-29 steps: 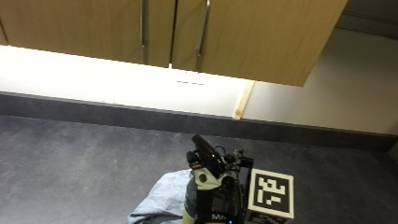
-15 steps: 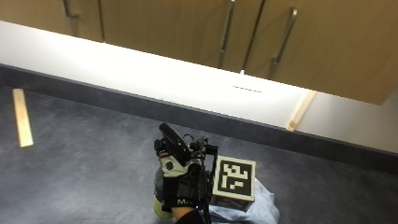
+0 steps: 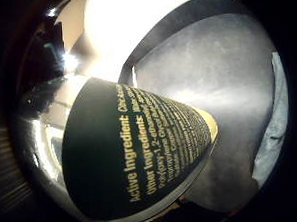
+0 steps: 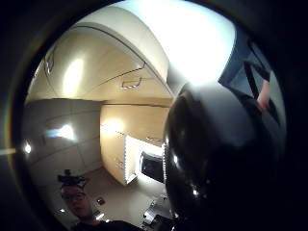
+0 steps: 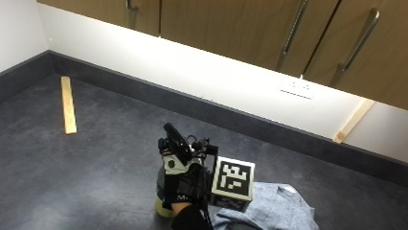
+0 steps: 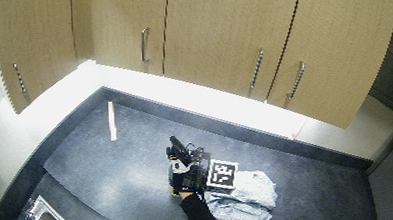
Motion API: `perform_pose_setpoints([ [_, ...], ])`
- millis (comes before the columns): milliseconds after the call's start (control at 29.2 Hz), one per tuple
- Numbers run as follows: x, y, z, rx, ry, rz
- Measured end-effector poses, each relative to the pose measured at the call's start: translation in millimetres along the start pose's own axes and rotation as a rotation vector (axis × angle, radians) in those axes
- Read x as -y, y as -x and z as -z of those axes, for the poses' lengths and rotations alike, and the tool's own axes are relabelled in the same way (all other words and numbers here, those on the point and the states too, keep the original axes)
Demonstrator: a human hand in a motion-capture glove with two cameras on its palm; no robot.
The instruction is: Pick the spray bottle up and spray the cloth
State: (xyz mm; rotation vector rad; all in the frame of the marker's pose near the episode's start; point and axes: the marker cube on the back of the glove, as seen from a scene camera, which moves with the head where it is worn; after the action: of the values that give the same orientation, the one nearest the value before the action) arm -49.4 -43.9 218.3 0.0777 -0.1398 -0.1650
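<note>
Grey-speckled bench [image 5: 96,163] carries everything we need. Against half a second ago, the outside camera has swung and now shows more of the bench's left side, so that shift is not the things moving. We judge our right hand [image 5: 185,189] has barely moved: it still stands at the spray bottle [image 5: 171,172], near the front edge of the bench, with the black nozzle pointing up and away towards the back wall. The little-finger palm view is filled by the bottle's dark label, and the thumb-side view by its dark rounded head, so the bottle sits right against our palm. We read our fingers as wrapped round its body, though the glove hides them in the outside view. Whether the base has left the bench we cannot tell.

The cloth [image 5: 274,211] lies crumpled just beside the hand, towards the front right corner. For spraying, we judge the nozzle needs turning towards it.

Open bench stretches left and back. A wooden strip [image 5: 67,104] lies well apart near the back left corner; another strip [image 5: 352,120] leans at the back wall on the right.
</note>
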Motion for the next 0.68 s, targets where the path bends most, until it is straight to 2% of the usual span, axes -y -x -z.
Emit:
perform_pose_setpoints([
  [239, -17, -34, -3, -0.021, 0.012, -0.044],
  [684, -18, -38, -8, -0.034, 0.028, -0.062],
])
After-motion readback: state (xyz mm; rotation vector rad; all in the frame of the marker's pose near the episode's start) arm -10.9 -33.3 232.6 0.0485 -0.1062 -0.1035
